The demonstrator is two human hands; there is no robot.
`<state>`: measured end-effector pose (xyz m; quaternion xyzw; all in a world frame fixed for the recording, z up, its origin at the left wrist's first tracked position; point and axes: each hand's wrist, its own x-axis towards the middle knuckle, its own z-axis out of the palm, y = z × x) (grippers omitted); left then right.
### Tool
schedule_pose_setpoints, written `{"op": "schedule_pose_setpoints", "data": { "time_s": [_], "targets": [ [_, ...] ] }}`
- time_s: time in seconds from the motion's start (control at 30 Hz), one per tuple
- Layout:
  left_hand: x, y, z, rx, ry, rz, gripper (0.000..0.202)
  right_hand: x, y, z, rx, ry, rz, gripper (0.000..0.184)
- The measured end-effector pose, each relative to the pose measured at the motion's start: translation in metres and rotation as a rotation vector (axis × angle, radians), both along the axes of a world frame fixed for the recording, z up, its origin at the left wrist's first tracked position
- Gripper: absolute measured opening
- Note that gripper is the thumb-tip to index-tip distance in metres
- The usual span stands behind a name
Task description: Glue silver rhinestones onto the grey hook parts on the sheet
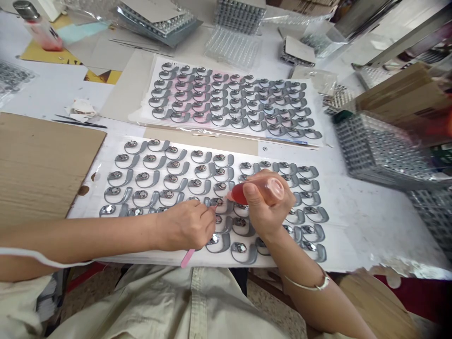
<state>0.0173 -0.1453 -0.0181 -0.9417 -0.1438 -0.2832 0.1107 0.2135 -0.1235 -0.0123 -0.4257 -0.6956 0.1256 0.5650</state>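
Note:
My right hand (270, 205) is wrapped round a small clear squeeze bottle (257, 188) of red liquid, tilted on its side with the nozzle pointing left. The nozzle tip is close to a shiny round head on one of the grey curved bands (218, 201); whether it touches cannot be told. My left hand (189, 223) is closed on a slim pink tool (188, 258), perhaps tweezers, whose flat end sticks out below the palm. Its pink tip shows beside the same band. Rows of these grey bands lie on a white sheet (95, 235) under both hands.
Behind lies a second white sheet (148, 110) with more rows of bands. Brown cardboard (42, 160) is at left. A capped bottle (40, 30) with red liquid stands back left. Packed trays (388, 150) are stacked at right, and clear plastic trays (233, 47) lie behind.

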Motion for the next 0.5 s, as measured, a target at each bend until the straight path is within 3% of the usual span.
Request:
{"op": "schedule_pose_setpoints", "data": {
  "time_s": [0.5],
  "targets": [
    [0.0008,-0.0003,0.0001,-0.002,-0.006,0.012,0.015,-0.0041,0.0010,0.0009,0.008,-0.024,0.023,0.013]
  ]
}}
